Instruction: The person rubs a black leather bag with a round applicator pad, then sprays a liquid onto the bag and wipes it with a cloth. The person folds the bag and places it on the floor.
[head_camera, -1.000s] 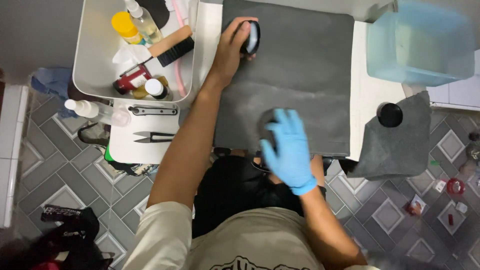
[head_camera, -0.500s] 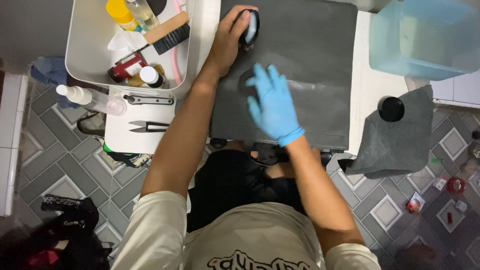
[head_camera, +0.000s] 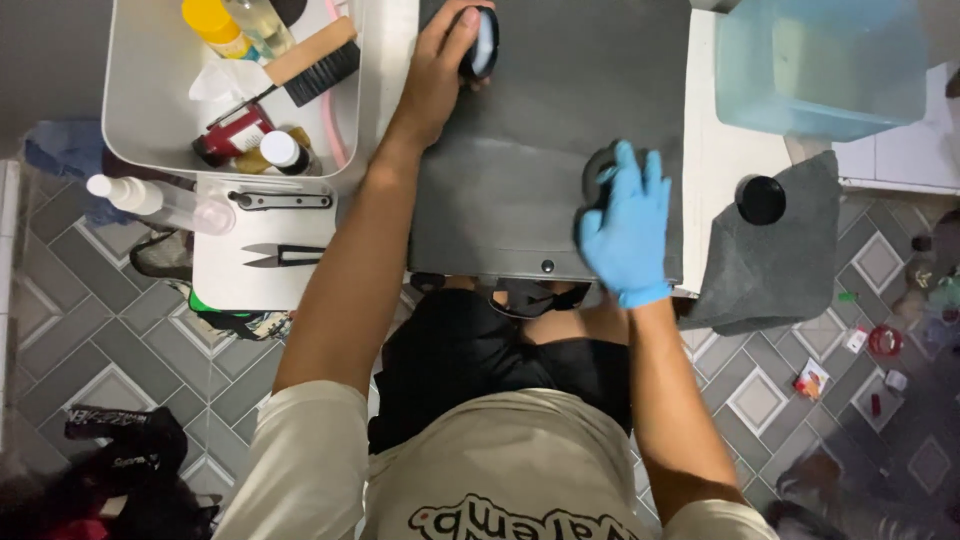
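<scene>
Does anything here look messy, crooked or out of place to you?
A few things do. A grey cloth droops off the white table's corner, with a small black cap on it. A clear spray bottle lies on its side, sticking past the left edge. Only the right hand wears a blue glove.

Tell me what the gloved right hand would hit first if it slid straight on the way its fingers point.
The blue-gloved right hand points up across the dark grey mat. That stretch looks free to the mat's far edge; the translucent blue plastic tub sits off to its right, though depth is unclear.
</scene>
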